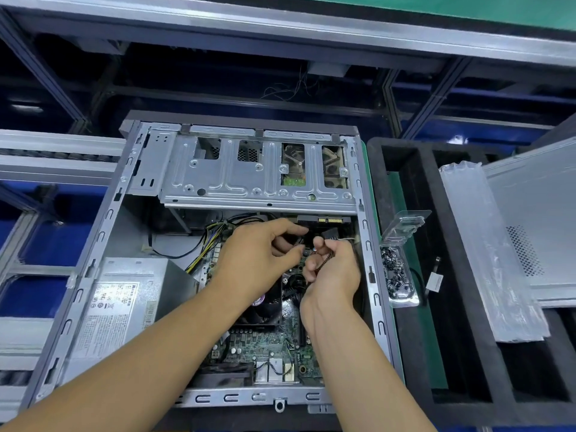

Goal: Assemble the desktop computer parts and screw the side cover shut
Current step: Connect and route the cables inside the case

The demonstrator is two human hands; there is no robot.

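An open desktop case (103, 219) lies on its side with the motherboard (265, 341), the power supply (124, 304) and a metal drive cage (249, 179) exposed. Both hands are inside it, just below the drive cage. My right hand (333, 272) grips a bundle of red and black wires that ends in a black connector (331, 234). My left hand (258, 257) has its fingers curled near a dark cable end beside that connector; what it holds is partly hidden. The drive's connector edge (324, 219) shows under the cage.
To the right stands a black foam tray (402, 338) with a clear plastic box of dark screws (397, 275) and a small cable (434, 280). The grey side cover (536, 226) and a wrapped panel (486, 254) lie at the far right. An aluminium frame runs behind.
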